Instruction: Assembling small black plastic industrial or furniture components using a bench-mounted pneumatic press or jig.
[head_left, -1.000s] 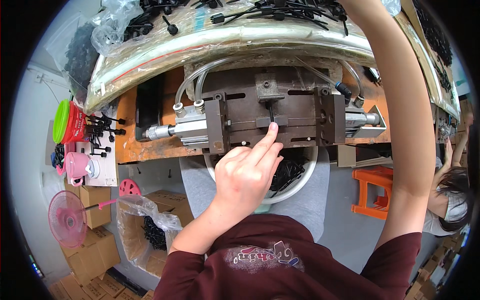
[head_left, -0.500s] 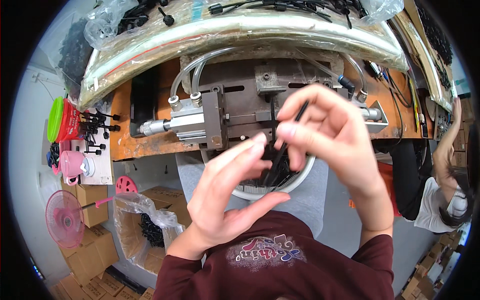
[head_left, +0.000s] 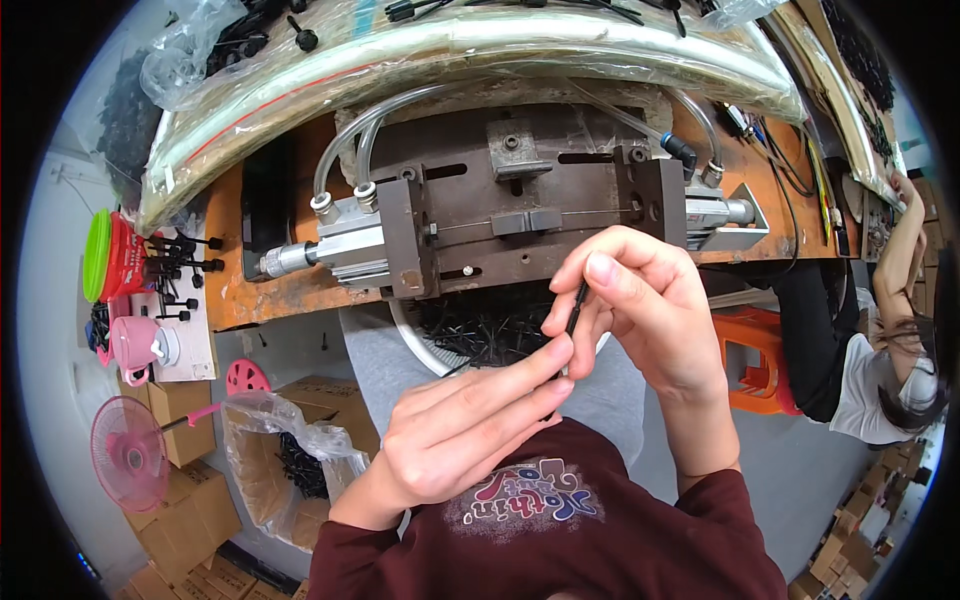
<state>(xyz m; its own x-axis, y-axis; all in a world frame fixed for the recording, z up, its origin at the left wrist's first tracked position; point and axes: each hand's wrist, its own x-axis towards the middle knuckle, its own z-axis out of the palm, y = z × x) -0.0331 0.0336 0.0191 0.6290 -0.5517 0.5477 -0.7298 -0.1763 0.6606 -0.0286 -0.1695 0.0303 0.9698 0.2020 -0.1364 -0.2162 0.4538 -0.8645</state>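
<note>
A thin black rod slants between my two hands, above my lap. My right hand pinches its upper part between thumb and fingertips. At the lower end, my left hand closes on the rod with straight fingers and thumb pressed together; part of the rod is hidden there. Beneath my hands a round white-rimmed basket rests on my lap, holding many thin black pieces. Just beyond stands a brown metal bench fixture, with a small grey block at its middle.
Silver cylinders with clear hoses flank the fixture on an orange-brown bench. A plastic-wrapped bundle lies behind it. At left are a pink fan and an open carton. Another person is at right, near an orange stool.
Both hands have drawn back from the fixture toward my body, bringing the rod along. My left hand, earlier spread apart, has closed on the rod's lower end.
</note>
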